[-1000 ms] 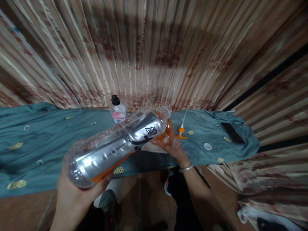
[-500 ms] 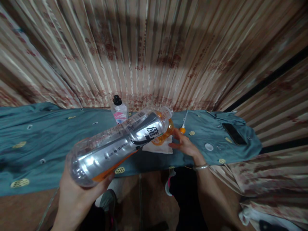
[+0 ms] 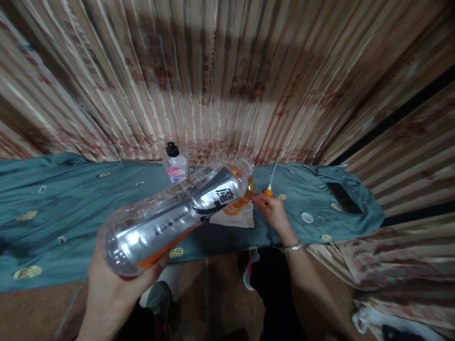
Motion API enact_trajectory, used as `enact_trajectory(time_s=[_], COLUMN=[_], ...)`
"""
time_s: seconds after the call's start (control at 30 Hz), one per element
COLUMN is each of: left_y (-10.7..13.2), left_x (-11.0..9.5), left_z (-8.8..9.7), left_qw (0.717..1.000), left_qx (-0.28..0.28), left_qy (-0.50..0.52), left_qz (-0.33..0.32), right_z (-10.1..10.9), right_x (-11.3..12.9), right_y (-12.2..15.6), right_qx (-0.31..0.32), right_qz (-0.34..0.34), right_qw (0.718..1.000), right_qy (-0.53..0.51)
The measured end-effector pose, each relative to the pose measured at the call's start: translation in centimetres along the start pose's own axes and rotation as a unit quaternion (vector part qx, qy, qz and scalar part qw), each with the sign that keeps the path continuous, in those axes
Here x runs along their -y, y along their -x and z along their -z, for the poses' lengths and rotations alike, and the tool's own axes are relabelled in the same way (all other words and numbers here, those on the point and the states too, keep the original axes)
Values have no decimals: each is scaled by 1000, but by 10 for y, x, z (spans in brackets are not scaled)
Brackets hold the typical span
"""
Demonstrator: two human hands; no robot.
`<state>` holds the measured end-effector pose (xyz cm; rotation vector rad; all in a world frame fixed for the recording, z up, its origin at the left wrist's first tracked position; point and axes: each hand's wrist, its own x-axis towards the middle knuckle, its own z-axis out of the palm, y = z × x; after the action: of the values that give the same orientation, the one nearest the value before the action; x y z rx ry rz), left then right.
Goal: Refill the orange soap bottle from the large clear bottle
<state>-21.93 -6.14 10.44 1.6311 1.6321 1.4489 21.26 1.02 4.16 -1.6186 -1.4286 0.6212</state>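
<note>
My left hand [image 3: 110, 293] grips the base of a large clear plastic bottle [image 3: 170, 215] with a silver label, tilted nearly flat with its open neck pointing away, a little orange liquid near the neck. My right hand [image 3: 272, 210] rests on the teal cloth [image 3: 71, 208], fingers closed round the orange-and-white pump head [image 3: 269, 188]. A small orange-filled container [image 3: 241, 201] stands on a white tissue [image 3: 234, 219] under the big bottle's neck.
A small clear bottle with a black cap and pink label [image 3: 175, 165] stands at the back by the striped curtain. A black phone [image 3: 341, 197] and a white cap [image 3: 307, 217] lie on the cloth at the right. My legs are below the table edge.
My right hand let go of the small orange container, moved right across the cloth and closed on the pump head. The big bottle stays tilted in my left hand.
</note>
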Motion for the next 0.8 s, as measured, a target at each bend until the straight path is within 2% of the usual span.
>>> enact_trajectory(time_s=[0.07,0.13,0.23,0.33,0.47,0.6,0.7,0.8], left_y=[0,0,-2,-3,0,4,2,-2], left_x=[3,7,12,14,13,10,12,16], left_z=[0,2,4,5,1,0,2,3], left_qw=[999,999,999,999,996,995,997,999], left_qx=[33,37,36,37,40,41,40,43], left_qy=[12,14,12,21,54,67,45,14], left_qz=[18,24,26,26,54,64,44,16], right_z=[-4,-11,-21,-28,-33,-39,-47,-55], right_x=[-3,-5,-7,-8,-2,8,13,14], right_y=[0,0,2,8,16,20,23,24], right_qx=[-57,-114,-138,-111,-39,24,46,38], right_qz=[-10,-13,0,13,51,80,68,42], right_qw=[998,990,979,980,982,986,991,995], right_qy=[-28,-77,-152,-165,-176,-142,-105,-80])
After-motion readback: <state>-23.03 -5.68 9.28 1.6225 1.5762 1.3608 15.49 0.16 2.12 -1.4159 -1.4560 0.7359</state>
